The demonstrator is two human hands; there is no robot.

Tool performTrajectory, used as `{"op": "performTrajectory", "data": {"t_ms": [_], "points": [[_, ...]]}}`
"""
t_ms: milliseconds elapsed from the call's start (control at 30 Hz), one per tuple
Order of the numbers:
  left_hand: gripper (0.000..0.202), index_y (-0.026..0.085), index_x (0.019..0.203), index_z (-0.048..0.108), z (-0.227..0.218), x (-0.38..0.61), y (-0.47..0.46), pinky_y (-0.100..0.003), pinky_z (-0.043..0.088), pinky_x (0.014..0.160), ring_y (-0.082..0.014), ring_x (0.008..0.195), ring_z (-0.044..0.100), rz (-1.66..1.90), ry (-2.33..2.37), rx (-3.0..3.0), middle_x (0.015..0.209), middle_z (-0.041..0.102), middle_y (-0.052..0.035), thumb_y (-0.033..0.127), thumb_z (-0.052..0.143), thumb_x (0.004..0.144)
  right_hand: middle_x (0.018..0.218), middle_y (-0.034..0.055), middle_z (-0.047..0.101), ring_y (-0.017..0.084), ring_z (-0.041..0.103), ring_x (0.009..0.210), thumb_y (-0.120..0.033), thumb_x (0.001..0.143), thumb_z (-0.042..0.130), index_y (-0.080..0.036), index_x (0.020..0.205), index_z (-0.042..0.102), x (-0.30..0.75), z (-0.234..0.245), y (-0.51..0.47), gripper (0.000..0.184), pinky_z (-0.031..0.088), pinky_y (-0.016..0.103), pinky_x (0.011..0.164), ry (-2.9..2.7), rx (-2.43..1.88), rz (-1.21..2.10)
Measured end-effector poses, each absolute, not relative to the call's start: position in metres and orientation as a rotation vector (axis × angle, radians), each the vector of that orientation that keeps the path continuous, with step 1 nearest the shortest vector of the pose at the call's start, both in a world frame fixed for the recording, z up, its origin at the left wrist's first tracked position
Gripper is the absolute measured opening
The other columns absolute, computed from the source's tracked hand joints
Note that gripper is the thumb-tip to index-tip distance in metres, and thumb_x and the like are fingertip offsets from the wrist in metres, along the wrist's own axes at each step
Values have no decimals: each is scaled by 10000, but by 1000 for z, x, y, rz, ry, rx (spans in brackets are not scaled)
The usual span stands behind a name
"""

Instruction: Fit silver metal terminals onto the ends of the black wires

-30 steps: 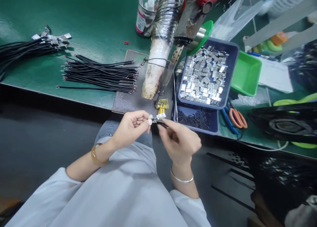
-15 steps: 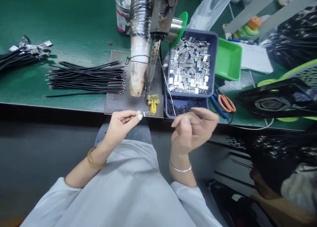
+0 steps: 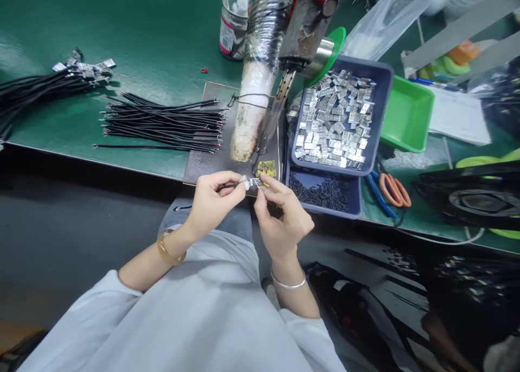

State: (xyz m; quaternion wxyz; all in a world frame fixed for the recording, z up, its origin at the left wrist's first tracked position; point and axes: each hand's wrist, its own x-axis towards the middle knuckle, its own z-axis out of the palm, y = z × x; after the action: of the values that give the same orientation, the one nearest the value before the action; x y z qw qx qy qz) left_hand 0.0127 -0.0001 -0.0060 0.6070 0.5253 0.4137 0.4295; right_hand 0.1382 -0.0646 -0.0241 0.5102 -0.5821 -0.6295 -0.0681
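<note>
My left hand [image 3: 213,201] is closed in a pinch on a black wire with a small metal terminal piece [image 3: 255,182] at its end, held just in front of the bench edge. My right hand [image 3: 280,217] is also pinched, its fingertips touching the same metal piece from the right. Both hands meet below the dark work plate [image 3: 207,163] and the wrapped soldering tool [image 3: 255,101] that leans over it.
A blue tray [image 3: 379,98] of several metal pieces sits to the right, with a lower tray [image 3: 325,190] of black sleeves. Loose black wires [image 3: 162,124] lie left on the green bench [image 3: 122,25]. A green bin [image 3: 406,117], scissors [image 3: 390,190] and a jar [image 3: 231,25] stand nearby.
My right hand, which was lifted and loosely open to the right, has come back left and pinched the metal piece held by my left hand.
</note>
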Motion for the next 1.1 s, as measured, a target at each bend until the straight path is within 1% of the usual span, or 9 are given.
{"op": "performTrajectory", "data": {"t_ms": [100,233,300,400,533,733,933,1100], "points": [[113,122,643,727,-4,16,2,-158,342,456,-50,489,381,1055,931,1257,569,585,20,195,692,721,1056,52,807,194,791,958,-66,878,686,-231,900,618,138,-24,-61,179,657,277,792,-1490,-1402,-149],[120,123,634,708,-2,18,4,-148,336,450,-41,474,355,1103,933,1291,548,547,36,168,668,738,1076,57,802,183,796,880,-113,888,689,-226,863,610,138,-24,-56,141,659,275,731,-1432,-1397,-62],[122,122,639,703,-3,18,5,-147,350,457,-45,483,380,1109,944,1290,564,563,30,171,668,745,1086,60,800,177,795,846,-122,890,690,-223,854,611,139,-24,-54,132,660,275,715,-1410,-1393,-17],[125,122,646,700,-2,19,5,-146,365,464,-51,495,415,1111,950,1289,587,591,18,176,663,752,1075,62,802,179,794,882,-116,883,702,-218,857,629,139,-24,-52,127,660,274,744,-1397,-1381,-14],[120,123,636,693,1,19,6,-144,347,450,-40,471,376,1136,945,1310,562,569,29,161,651,742,1057,60,803,195,787,968,-97,871,716,-217,871,661,139,-21,-51,132,665,292,802,-1391,-1363,-25],[118,127,634,702,4,18,8,-159,333,451,-50,494,384,1073,970,1279,582,585,18,200,663,717,1127,68,790,191,792,939,-76,865,695,-217,857,629,138,-19,-55,156,682,302,796,-1382,-1349,36],[109,121,639,707,1,17,8,-157,299,449,-50,501,349,993,982,1247,551,502,32,199,667,705,1116,77,791,187,791,941,-68,870,672,-218,841,598,141,-22,-59,170,683,289,789,-1435,-1359,62],[106,123,633,687,3,16,6,-145,329,453,-46,502,310,992,973,1264,553,475,41,190,654,708,1084,78,798,179,794,905,-57,868,676,-216,867,605,141,-23,-60,174,680,278,771,-1457,-1355,-11]]}}
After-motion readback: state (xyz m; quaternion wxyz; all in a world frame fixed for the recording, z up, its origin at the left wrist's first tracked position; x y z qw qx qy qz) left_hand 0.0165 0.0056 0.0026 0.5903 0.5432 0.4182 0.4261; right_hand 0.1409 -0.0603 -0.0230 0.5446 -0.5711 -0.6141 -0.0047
